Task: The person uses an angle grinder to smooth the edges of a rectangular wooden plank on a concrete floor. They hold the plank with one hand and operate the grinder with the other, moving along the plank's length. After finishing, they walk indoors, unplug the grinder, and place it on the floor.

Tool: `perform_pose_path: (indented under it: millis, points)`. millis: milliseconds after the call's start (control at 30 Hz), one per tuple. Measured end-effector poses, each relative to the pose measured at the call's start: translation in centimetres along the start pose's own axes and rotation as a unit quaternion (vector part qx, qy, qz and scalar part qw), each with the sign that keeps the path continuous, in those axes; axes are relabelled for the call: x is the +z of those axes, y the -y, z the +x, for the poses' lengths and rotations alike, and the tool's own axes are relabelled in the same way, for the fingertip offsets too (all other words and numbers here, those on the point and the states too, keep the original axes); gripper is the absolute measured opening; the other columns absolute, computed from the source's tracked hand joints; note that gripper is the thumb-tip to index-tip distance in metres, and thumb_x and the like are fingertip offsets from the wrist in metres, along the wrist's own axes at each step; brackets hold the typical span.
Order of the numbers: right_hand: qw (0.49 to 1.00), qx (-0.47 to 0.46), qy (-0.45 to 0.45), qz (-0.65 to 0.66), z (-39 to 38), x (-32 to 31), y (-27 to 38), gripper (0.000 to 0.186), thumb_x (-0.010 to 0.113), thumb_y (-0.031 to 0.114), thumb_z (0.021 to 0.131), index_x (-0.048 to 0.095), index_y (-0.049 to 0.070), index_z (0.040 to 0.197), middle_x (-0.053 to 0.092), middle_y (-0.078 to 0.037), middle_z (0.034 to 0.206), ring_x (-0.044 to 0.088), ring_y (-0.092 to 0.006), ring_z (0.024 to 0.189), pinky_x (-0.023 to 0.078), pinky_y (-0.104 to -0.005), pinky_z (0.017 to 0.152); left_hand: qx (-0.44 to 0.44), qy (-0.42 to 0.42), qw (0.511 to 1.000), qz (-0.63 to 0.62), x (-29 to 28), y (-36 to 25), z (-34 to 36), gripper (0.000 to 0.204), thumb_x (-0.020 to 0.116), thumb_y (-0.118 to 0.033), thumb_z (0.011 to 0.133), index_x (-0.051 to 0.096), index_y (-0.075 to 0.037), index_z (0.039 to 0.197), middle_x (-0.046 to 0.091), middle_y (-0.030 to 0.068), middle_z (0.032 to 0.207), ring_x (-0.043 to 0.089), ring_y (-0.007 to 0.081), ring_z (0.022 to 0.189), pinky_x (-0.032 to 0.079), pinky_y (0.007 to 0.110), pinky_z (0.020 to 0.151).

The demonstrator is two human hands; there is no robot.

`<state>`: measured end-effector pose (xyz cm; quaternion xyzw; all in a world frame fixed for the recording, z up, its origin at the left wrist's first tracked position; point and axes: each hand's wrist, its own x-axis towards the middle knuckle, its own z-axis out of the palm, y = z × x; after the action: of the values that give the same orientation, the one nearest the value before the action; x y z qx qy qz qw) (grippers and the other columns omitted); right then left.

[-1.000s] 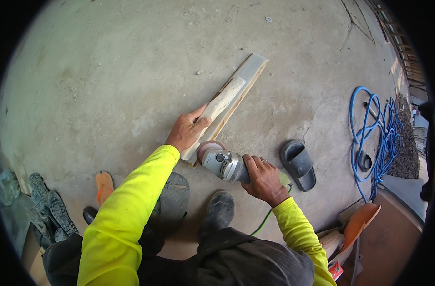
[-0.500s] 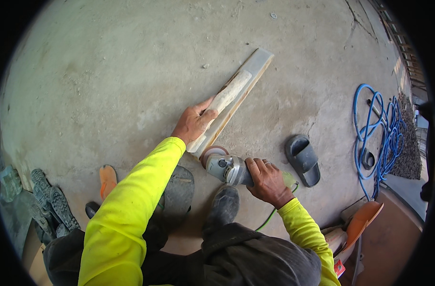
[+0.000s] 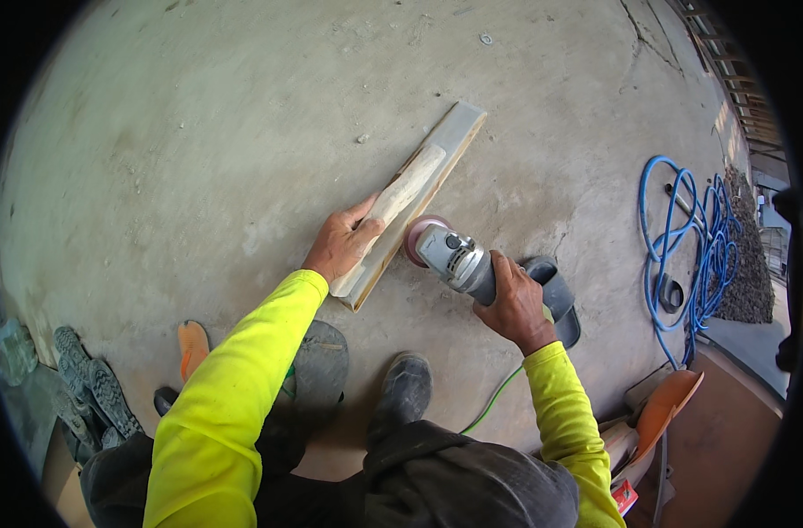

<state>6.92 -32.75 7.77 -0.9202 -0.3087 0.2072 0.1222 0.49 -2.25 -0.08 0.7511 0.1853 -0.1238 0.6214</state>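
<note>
My left hand (image 3: 338, 242) is closed round the near part of a pale wooden handle (image 3: 415, 180) on a long, narrow float (image 3: 461, 121). The float slants from near left to far right, and pale residue shows along its edges. In my right hand (image 3: 516, 304) is an angle grinder (image 3: 454, 260), gripped by its dark body. Its round reddish sanding disc (image 3: 412, 239) is at the float's right long edge, around mid-length. Whether the disc touches the edge I cannot tell. My right palm and part of the grinder's rear are hidden.
A black slide sandal (image 3: 555, 295) lies just behind my right hand. A green cord (image 3: 494, 400) runs along the concrete floor (image 3: 243, 132). Coiled blue hose (image 3: 655, 251) lies at the right. A dark flip-flop (image 3: 321, 361) and my dark shoe (image 3: 408, 378) are near my knees.
The grinder has moved from the float's near end, away and to the right, along its right edge. My left hand keeps its hold on the handle. The whole view has shifted slightly.
</note>
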Motion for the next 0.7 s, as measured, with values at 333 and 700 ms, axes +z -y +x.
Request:
perform_pose_path:
  millis: [333,700]
  points:
    - [0.999,-0.033,0.017,0.011,1.3,-1.1,-1.1,0.077,0.082,0.015,0.066,0.049,0.003,0.134,0.065,-0.020,0.108,0.069,-0.0393,0.097,0.057,-0.0456,0.083,-0.024,0.011,1.000,-0.012,-0.2,-0.5,-0.1,0.075,0.061,-0.045,0.096,0.047,0.008,0.146,0.058,0.0307,0.141,0.057,0.0330,0.133,0.043,0.036,0.111]
    - [0.996,0.086,-0.022,0.002,5.3,-2.8,-3.9,0.074,0.079,0.015,0.068,0.049,0.001,0.134,0.068,-0.024,0.114,0.070,-0.0427,0.101,0.057,-0.0472,0.086,-0.016,0.015,1.000,0.000,-0.2,-0.2,0.0,0.084,0.061,-0.055,0.095,0.045,0.009,0.148,0.055,0.0332,0.142,0.054,0.0368,0.136,0.042,0.039,0.113]
